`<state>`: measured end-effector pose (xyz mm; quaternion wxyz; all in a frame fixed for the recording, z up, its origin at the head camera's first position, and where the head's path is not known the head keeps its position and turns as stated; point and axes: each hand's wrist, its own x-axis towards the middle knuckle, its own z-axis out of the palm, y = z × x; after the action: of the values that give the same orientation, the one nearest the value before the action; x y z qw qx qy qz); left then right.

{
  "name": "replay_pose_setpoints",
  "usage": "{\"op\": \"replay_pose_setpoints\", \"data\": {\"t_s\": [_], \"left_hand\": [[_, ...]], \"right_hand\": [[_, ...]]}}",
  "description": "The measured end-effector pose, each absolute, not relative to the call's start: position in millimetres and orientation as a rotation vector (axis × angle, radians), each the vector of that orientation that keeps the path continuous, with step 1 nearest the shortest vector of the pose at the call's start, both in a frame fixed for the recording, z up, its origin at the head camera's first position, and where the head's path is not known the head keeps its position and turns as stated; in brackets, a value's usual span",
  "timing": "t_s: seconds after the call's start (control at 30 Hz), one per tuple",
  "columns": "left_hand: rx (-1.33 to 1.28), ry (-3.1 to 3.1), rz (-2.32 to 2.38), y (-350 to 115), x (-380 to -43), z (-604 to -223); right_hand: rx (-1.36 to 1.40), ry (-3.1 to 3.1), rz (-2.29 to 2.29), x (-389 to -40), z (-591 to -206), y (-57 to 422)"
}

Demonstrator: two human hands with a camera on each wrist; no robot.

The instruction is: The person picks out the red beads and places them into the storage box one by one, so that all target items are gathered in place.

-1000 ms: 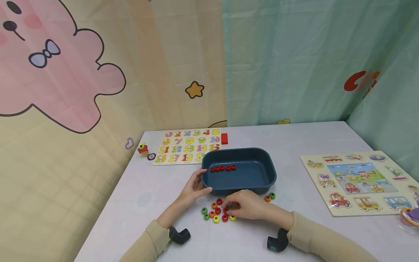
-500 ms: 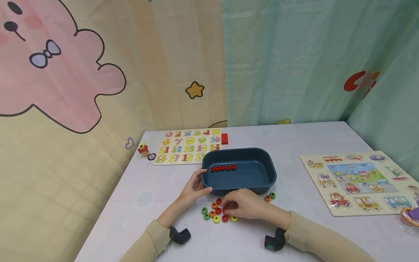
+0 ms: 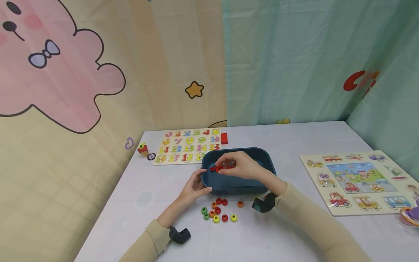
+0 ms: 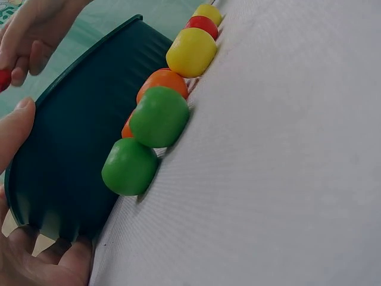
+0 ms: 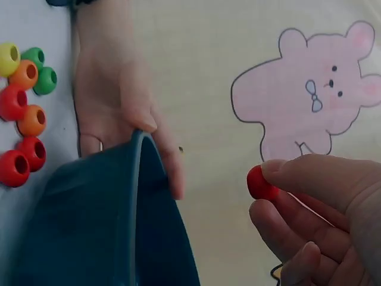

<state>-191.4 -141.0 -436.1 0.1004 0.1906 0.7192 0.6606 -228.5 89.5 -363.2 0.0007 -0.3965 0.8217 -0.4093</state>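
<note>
My left hand (image 3: 193, 187) grips the left end of a dark blue plastic tub (image 3: 242, 183), thumb at the near rim and fingers around the side. Over the tub, my right hand (image 3: 245, 165) pinches a red bead (image 5: 261, 183) between thumb and fingertips. In the right wrist view the bead shows above the rim level, off the tub's wall. Inside the tub a row of red beads (image 3: 212, 169) lies partly hidden behind the right fingers. Several loose beads (image 3: 218, 210), red, orange, yellow and green, lie on the table in front of the tub.
A wooden number puzzle (image 3: 176, 149) lies behind the tub on the left, beside a red block (image 3: 224, 138). On the right is a vehicle picture puzzle (image 3: 360, 182). A small ice-cream toy (image 3: 143, 149) stands at the left edge; a purple-topped toy (image 3: 413, 214) sits far right.
The right hand has lifted away from the loose beads and moved forward over the tub, carrying a red bead. More loose beads now show where it was. The left hand has stayed put.
</note>
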Motion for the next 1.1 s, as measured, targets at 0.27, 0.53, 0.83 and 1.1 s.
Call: {"op": "replay_pose_setpoints", "data": {"t_s": [0.27,0.53,0.83,1.1], "left_hand": [[0.606,2.113,1.956,-141.0,-190.8,-440.1],[0.603,2.13,1.972,-141.4,-191.1,-436.8],[0.61,2.078,1.996,-142.9,-192.8,-437.2],[0.578,2.086,1.984,-142.3,-193.2,-438.3]], "right_hand": [[-0.999,2.567,-1.205,-271.7,-390.3,69.2],[-1.017,2.615,-0.984,-280.8,-401.8,52.8],[-1.038,2.563,-0.858,-280.7,-406.6,45.3],[-0.986,2.538,-1.316,-275.9,-377.8,65.1]]}}
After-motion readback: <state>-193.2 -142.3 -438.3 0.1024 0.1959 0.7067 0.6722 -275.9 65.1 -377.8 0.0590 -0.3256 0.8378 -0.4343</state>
